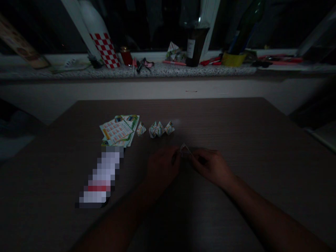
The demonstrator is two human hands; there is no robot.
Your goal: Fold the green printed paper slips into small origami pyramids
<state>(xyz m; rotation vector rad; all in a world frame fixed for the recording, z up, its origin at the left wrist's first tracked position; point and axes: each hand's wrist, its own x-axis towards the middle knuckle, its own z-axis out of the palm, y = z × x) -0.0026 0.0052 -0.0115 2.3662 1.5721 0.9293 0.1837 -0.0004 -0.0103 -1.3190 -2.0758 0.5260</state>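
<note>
Between my two hands, over the middle of the table, is a small piece of folded paper (pixel 184 147), dark and partly hidden by the fingers. My left hand (pixel 163 163) pinches its left side. On the right edge, my right hand (pixel 211 163) has thumb and fingers closed. Just beyond the hands stand several small pointed folded paper pieces (pixel 169 128) in a row, printed in green, white and orange. To their left lies a loose stack of printed paper sheets (pixel 117 130).
A blurred-out oblong object (pixel 101 176) with a bright face lies left of my left forearm. Along the stone windowsill (pixel 168 72) stand a red-and-white checked bottle (pixel 106 49), a dark labelled bottle (pixel 195 45), and a green bottle (pixel 244 28) in a yellow holder. The scene is dim.
</note>
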